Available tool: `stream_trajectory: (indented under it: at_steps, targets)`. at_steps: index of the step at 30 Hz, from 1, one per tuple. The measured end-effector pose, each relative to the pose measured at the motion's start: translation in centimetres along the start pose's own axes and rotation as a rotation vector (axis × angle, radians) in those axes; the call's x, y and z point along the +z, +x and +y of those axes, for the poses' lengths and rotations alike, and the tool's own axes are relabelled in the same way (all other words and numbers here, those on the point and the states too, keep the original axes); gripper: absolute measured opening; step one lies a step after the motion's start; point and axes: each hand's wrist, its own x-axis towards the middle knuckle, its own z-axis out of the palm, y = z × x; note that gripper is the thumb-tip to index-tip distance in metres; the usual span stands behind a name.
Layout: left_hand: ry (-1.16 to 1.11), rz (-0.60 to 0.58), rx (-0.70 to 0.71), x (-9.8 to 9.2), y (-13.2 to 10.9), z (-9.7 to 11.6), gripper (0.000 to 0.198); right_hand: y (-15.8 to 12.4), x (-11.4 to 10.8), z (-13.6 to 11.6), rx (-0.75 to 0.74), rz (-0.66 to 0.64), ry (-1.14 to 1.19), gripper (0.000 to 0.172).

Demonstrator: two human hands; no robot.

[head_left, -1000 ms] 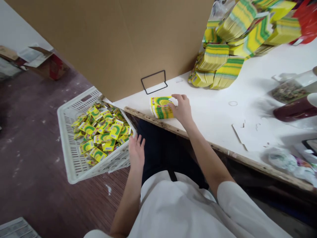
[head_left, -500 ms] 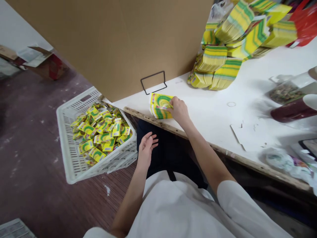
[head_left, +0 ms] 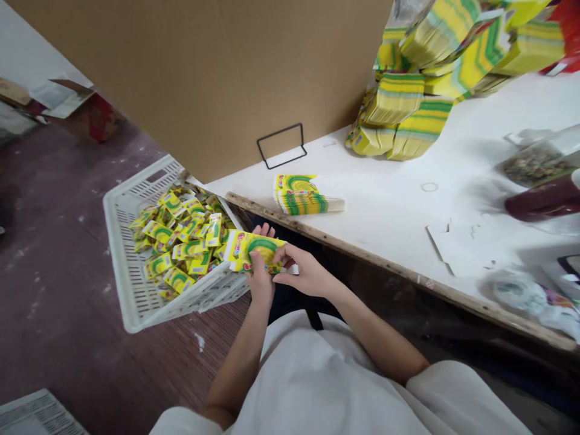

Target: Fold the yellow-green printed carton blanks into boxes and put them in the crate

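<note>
A flat yellow and green printed carton [head_left: 242, 249] is held in front of my body, just off the table's edge. My left hand [head_left: 261, 278] grips it from below, thumb on its printed face and fingers behind. At its right end, the fingers of my right hand [head_left: 303, 269] pinch the carton. On the table beyond lies a small fanned stack of flat cartons [head_left: 301, 196]. To my left, a white plastic crate [head_left: 131, 302] holds many small yellow and green boxes [head_left: 179, 281].
A large cardboard box [head_left: 217, 78] stands at the table's back left, behind a black wire frame [head_left: 281, 147]. Bundled flat cartons [head_left: 408, 130] are piled at the back right. A dark red cylinder [head_left: 539, 199] and a clear bag [head_left: 516, 296] lie along the right.
My right hand has brought one carton from the table stack toward me. My left hand, which was free, has risen and now grips it too.
</note>
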Motion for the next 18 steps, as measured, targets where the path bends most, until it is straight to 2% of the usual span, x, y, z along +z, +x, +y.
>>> stream_trajectory:
  at_steps: [4,7,10,13,16,18]
  targets:
    - [-0.125,-0.002,-0.043,0.0,0.0,-0.2,0.061,0.1,0.8,1.0,0.089,-0.084,0.078,0.041]
    - [-0.197,0.027,-0.085,-0.4,0.2,-0.4,0.061,0.1,1.2,1.7,0.125,-0.047,0.14,0.051]
    - [-0.1,0.038,-0.113,-1.1,0.4,-0.6,0.058,0.0,0.8,1.8,0.125,0.036,0.122,0.046]
    - [0.037,0.042,-0.09,-1.5,0.4,-0.8,0.044,0.0,0.5,1.5,0.096,0.07,0.068,0.038]
    - [0.059,0.123,-0.06,-1.0,0.3,-0.8,0.03,-0.2,0.8,1.4,0.113,0.093,0.089,0.031]
    - [0.046,0.164,-0.034,-0.7,0.2,-0.7,0.032,-0.3,1.1,1.5,0.133,0.107,0.166,0.032]
